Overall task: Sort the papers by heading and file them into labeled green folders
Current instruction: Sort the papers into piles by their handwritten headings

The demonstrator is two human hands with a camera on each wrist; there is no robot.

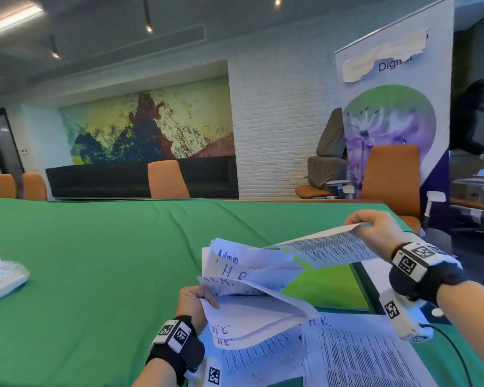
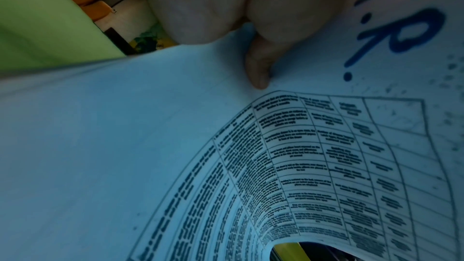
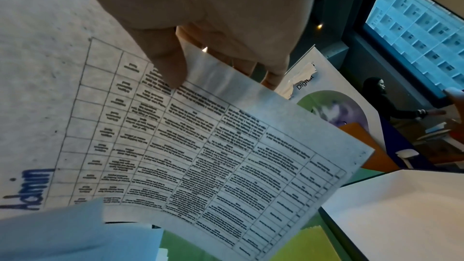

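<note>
My left hand (image 1: 197,301) grips a fanned bundle of papers (image 1: 249,289) headed "H.R." and "Admin" in blue ink, held above the table. In the left wrist view my thumb (image 2: 258,70) presses on a curled printed sheet (image 2: 301,166). My right hand (image 1: 373,226) pinches the far edge of one sheet (image 1: 330,245), lifted off the bundle toward the right. The right wrist view shows that sheet (image 3: 200,146) headed "Admin", with a printed table, thumb on top and fingers beneath. A light green folder (image 1: 324,286) lies on the table under the lifted sheet.
More printed sheets (image 1: 355,356), one marked "H.R.", lie near the front edge of the green table (image 1: 95,261). A clear plastic packet (image 1: 0,275) sits at the left. Orange chairs (image 1: 166,180) stand beyond the table. A person (image 1: 475,118) is at far right.
</note>
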